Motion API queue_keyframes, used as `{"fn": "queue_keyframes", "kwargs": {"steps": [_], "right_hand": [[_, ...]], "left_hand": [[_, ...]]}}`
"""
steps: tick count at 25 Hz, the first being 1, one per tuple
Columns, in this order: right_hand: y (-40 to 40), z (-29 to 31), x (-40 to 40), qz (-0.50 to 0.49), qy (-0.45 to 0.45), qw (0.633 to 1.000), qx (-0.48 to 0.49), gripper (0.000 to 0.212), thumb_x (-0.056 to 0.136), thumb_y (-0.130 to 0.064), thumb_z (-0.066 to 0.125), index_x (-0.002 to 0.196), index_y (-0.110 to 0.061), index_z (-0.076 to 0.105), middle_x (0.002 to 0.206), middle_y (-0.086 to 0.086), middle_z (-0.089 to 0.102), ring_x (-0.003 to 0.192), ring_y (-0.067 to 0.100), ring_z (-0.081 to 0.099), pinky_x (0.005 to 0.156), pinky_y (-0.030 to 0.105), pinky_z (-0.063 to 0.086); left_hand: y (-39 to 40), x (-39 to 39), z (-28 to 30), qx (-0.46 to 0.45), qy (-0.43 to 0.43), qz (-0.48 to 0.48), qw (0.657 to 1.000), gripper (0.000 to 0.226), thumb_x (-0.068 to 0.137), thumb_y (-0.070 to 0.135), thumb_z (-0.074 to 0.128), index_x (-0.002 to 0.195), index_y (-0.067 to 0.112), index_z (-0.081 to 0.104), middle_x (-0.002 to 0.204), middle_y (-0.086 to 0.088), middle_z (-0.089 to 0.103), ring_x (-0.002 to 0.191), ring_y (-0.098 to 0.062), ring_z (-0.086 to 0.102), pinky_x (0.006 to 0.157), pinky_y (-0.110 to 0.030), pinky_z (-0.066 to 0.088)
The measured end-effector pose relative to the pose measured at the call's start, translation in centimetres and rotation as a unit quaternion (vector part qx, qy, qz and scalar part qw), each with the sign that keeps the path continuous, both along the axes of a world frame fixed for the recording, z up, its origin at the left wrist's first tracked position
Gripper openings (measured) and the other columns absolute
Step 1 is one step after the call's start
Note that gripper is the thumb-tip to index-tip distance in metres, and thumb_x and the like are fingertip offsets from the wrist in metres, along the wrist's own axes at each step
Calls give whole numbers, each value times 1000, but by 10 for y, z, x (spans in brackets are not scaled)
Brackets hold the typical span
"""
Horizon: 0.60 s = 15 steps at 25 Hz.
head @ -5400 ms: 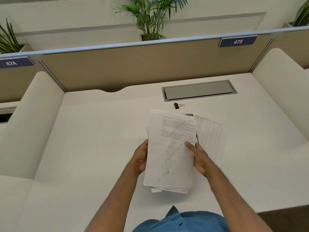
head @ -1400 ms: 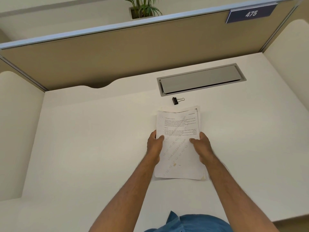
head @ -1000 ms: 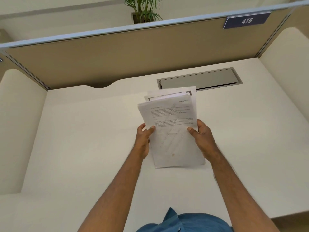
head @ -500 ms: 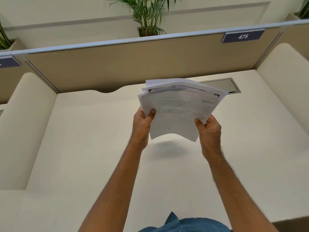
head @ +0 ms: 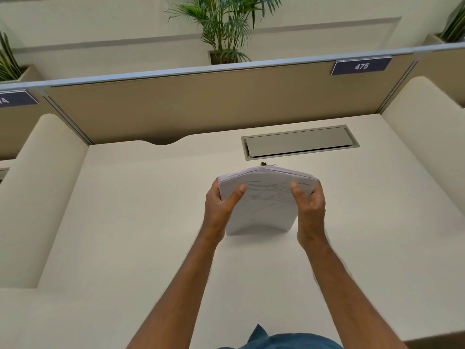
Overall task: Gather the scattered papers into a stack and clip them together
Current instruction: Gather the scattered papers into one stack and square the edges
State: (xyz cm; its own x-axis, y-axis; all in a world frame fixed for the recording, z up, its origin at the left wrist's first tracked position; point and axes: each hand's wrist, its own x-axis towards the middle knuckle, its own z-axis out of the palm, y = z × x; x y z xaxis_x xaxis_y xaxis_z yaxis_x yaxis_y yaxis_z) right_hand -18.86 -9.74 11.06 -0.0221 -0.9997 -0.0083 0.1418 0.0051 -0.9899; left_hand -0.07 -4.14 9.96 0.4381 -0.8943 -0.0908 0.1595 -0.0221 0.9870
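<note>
In the middle of the frame, the stack of papers point(head: 266, 197) is stood on its bottom edge on the counter point(head: 141, 222) and is bent into a curve, with the left hand point(head: 221, 205) and the right hand point(head: 310, 202) each clamped on one side. If the grip is loosened, the sheets could be fanned out or dropped flat. The binder clip point(head: 267, 164) is mostly hidden just behind the top edge, so it could be bumped away.

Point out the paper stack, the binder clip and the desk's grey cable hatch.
paper stack point(head: 266, 197), head view, on the printed top sheet.
binder clip point(head: 264, 163), head view, on its black body showing above the stack.
cable hatch point(head: 299, 141), head view, on its grey lid.
</note>
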Motion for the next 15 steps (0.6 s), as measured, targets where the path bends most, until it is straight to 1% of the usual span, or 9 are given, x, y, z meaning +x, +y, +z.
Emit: {"fn": "queue_keyframes", "kwargs": {"steps": [1,3,5,6,7,9,12,14,15], "right_hand": [[-1,4,3,-7,0,1000,-3,23,92,-34,68,110,-20,64,100,-7,67,91,9,61,77,23,52],[-3,9,8,-35,-11,999,17,16,91,-43,69,96,-27,66,90,-12,66,83,8,59,73,24,49],[-4,11,12,-66,-28,996,47,18,90,-47,69,87,-29,67,80,-15,65,75,5,58,67,21,49],[-4,11,13,-73,-34,995,54,19,90,-47,69,85,-29,67,78,-16,64,73,4,58,64,20,48],[-5,10,13,-75,-39,995,51,18,89,-46,69,85,-28,67,77,-16,64,73,3,58,63,18,48],[-5,10,13,-72,-44,996,33,17,87,-41,68,91,-25,66,81,-18,65,73,-1,58,63,13,46],[-5,12,10,-66,-43,996,29,32,84,-39,68,108,-18,63,94,-10,66,74,-5,59,62,11,46],[-6,12,6,-53,-35,998,30,45,86,-36,73,125,-18,58,102,-7,70,80,-3,64,65,13,50],[-6,10,2,-41,-33,998,25,52,87,-33,74,132,-18,54,108,-6,72,86,0,67,69,15,52]], "left_hand": [[-2,0,3,-9,-9,10,1000,32,83,37,80,104,16,68,99,2,74,88,-13,68,74,-28,56],[-6,0,8,-22,-13,19,999,42,74,51,83,91,16,67,88,5,68,80,-11,61,67,-25,50],[-8,-3,9,-19,-7,26,999,61,67,69,82,89,13,68,83,6,67,77,-10,61,65,-22,48],[-9,-5,8,-9,-4,32,999,66,66,76,78,87,13,68,79,7,66,74,-11,60,63,-23,48],[-10,-7,8,0,-4,40,999,64,69,76,74,82,14,67,74,7,64,72,-12,59,62,-24,46],[-11,-10,10,-3,-6,47,999,53,82,65,65,74,12,63,70,2,59,70,-16,56,64,-31,43],[-12,-10,15,-27,-29,27,999,47,95,45,56,76,3,67,70,-3,61,69,-18,57,64,-33,42],[-12,-6,16,-30,-33,17,999,46,96,43,57,76,4,70,68,-1,63,66,-16,58,62,-29,42],[-11,-4,15,-31,-29,11,999,51,94,50,62,77,4,71,69,-2,64,67,-16,59,61,-29,43]]}}
